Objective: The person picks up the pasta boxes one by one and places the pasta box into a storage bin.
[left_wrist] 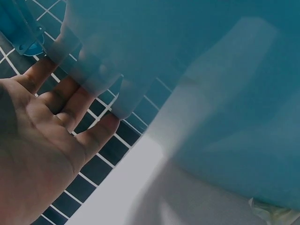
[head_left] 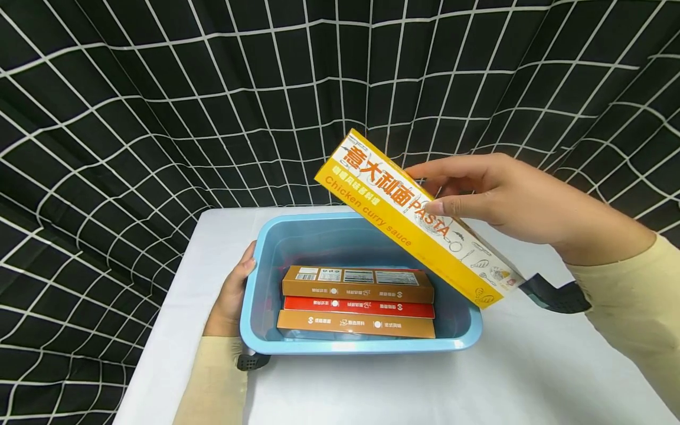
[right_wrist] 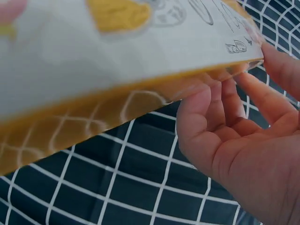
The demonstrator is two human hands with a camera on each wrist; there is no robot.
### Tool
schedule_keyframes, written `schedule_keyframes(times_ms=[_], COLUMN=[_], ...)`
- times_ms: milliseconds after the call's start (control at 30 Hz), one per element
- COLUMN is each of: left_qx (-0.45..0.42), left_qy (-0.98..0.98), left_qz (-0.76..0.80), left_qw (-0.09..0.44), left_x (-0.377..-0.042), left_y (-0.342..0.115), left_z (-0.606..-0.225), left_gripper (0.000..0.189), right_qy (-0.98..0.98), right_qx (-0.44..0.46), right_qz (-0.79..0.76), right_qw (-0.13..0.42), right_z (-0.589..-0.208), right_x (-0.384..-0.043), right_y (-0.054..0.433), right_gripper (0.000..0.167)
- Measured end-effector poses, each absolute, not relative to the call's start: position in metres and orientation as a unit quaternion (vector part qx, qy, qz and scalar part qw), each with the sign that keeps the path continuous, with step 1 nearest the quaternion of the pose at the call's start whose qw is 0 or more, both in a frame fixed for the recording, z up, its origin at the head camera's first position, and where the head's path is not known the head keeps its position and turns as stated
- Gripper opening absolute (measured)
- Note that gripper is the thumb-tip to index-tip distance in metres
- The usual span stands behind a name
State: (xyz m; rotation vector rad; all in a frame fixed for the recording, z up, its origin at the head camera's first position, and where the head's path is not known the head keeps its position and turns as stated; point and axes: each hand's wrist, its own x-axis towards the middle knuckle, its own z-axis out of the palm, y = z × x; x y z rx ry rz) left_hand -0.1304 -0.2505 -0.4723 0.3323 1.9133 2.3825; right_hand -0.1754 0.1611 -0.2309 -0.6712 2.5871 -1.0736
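A yellow and white pasta box point(head_left: 419, 218) is tilted above the right part of a light blue plastic bin point(head_left: 361, 347), its lower right end over the rim. My right hand point(head_left: 478, 192) pinches its upper long edge, the thumb on the printed white face. In the right wrist view, the fingers point(right_wrist: 197, 110) of that hand bend against the pasta box point(right_wrist: 140, 61). My left hand point(head_left: 234, 295) rests at the bin's left side. From the left wrist, the left hand point(left_wrist: 51, 122) shows loosely spread fingers touching the bin's outer wall point(left_wrist: 225, 93).
Inside the bin lie a brown box point(head_left: 358, 290), a red box point(head_left: 358, 307) and another brown box point(head_left: 356, 324), side by side. A white tabletop point(head_left: 329, 389) lies under the bin. Black cloth point(head_left: 297, 77) with a white grid hangs behind and at the sides.
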Motion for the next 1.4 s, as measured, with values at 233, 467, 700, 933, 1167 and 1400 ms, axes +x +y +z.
schedule_keyframes(times_ms=[233,467,700,933,1167,1400], left_qx=[0.109,0.104,0.098,0.094,0.108,0.103], left_qy=[0.615,0.615,0.606,0.611,0.609,0.611], left_qz=[0.780,0.781,0.788,0.785,0.784,0.783], left_qw=[0.042,0.039,0.049,0.052,0.051,0.052], left_x=[-0.131,-0.129,-0.131,-0.132,-0.133,-0.132], left_y=[-0.253,-0.253,-0.252,-0.252,-0.253,-0.253], left_z=[-0.473,-0.473,-0.473,-0.473,-0.474,-0.473], left_gripper=[0.067,0.066,0.066,0.063,0.062,0.066], right_qy=[0.872,0.843,0.845,0.828,0.829,0.825], right_qx=[-0.260,-0.295,-0.296,-0.309,-0.315,-0.317], right_qz=[-0.392,-0.414,-0.393,-0.392,-0.369,-0.348], right_qw=[0.139,0.178,0.209,0.255,0.278,0.312], right_z=[-0.229,-0.237,-0.257,-0.277,-0.293,-0.309], right_x=[-0.177,-0.183,-0.186,-0.190,-0.191,-0.190], right_y=[0.140,0.118,0.101,0.090,0.075,0.066], right_gripper=[0.048,0.051,0.050,0.048,0.045,0.046])
